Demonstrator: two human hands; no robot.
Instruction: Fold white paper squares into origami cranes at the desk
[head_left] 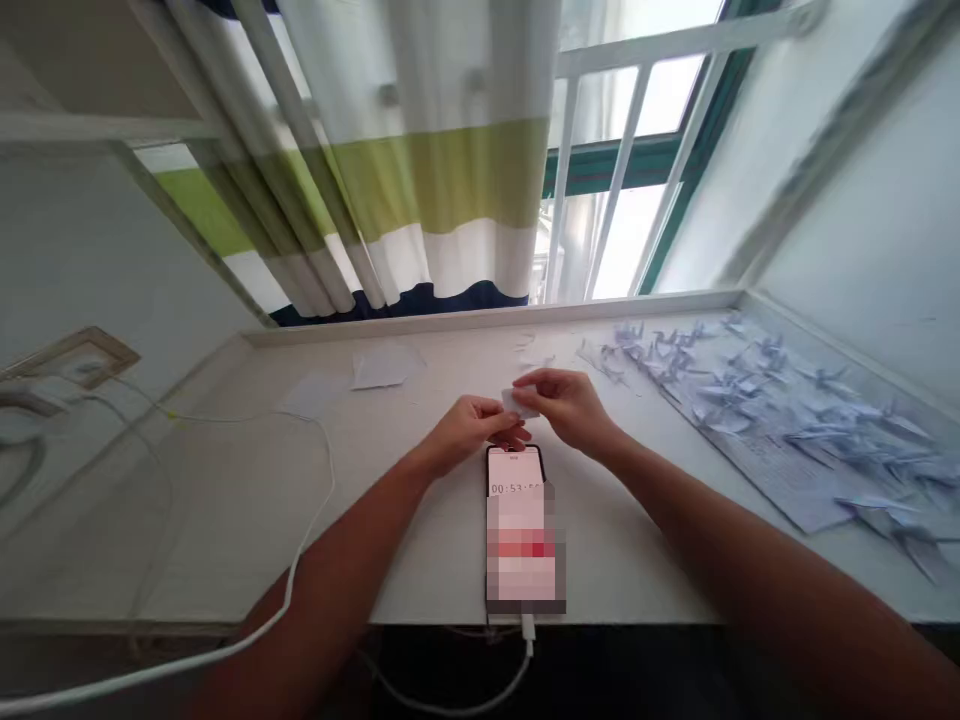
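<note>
A small folded piece of white paper (520, 405) is held up between both hands, over the middle of the white desk. My left hand (480, 430) pinches its left side between thumb and fingers. From the right, my right hand (566, 402) grips the upper edge with thumb and forefinger. Just below the hands lies a phone (516, 470), its screen showing a running timer and its lower part blurred out. A white cable (529, 630) plugs into the phone's bottom end.
Many folded paper cranes (787, 390) cover a printed sheet (780, 480) on the right. A stack of white paper squares (382, 366) sits at the back left. Paper scraps (536, 362) lie behind the hands. A long white cord (326, 500) crosses my left forearm.
</note>
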